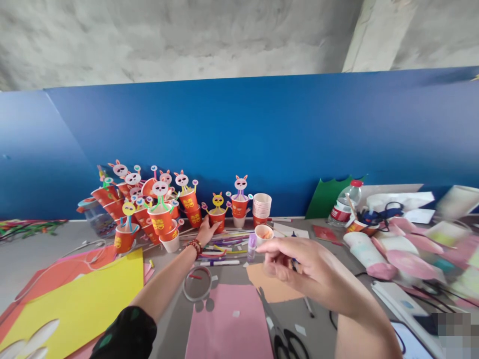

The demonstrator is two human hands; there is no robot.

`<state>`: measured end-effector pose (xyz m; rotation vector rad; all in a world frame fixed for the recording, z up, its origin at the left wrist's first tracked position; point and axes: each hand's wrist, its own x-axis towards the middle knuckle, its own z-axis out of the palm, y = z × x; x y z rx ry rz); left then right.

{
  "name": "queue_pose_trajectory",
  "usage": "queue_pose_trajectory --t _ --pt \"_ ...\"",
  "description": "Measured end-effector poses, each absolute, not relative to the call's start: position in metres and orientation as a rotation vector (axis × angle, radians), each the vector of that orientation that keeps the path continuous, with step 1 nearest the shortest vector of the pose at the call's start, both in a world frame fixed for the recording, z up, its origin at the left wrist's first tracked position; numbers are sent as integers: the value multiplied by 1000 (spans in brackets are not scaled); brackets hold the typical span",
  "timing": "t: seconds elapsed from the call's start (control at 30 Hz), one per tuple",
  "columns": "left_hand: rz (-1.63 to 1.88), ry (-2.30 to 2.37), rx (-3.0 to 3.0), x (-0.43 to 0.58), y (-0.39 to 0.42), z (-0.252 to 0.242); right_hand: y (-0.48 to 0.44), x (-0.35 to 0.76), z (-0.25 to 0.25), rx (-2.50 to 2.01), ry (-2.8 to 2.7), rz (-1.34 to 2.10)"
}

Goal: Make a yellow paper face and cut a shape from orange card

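Note:
My left hand [207, 231] reaches forward with its fingers around the lower part of a red paper cup [216, 218]. A yellow rabbit face with pipe-cleaner arms stands in that cup. My right hand [295, 262] hovers over the table, fingers loosely bent and the index finger apart, with nothing visible in them. Just left of it stands a glue stick [251, 248] with a purple cap. Behind it is a paper cup [264, 234] with orange bits inside. Another rabbit cup [240, 205] stands on an upturned cup, beside a stack of paper cups [261, 208].
Several rabbit cups [161, 219] crowd the left back. Yellow paper [90, 304] lies at left, pink paper [229, 324] in front, with a tape roll [197, 283] and scissors [286, 344] near it. A bottle [345, 204] and pink-white packs [407, 249] stand right. A blue partition [239, 129] rises behind.

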<state>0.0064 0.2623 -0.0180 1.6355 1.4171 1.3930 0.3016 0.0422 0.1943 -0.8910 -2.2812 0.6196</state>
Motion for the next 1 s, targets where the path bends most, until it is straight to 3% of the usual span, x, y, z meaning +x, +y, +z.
queue_pose_trajectory --t 1.0 --pt "1386 1475 1650 -1 267 -17 52 289 194 -860 -2378 677"
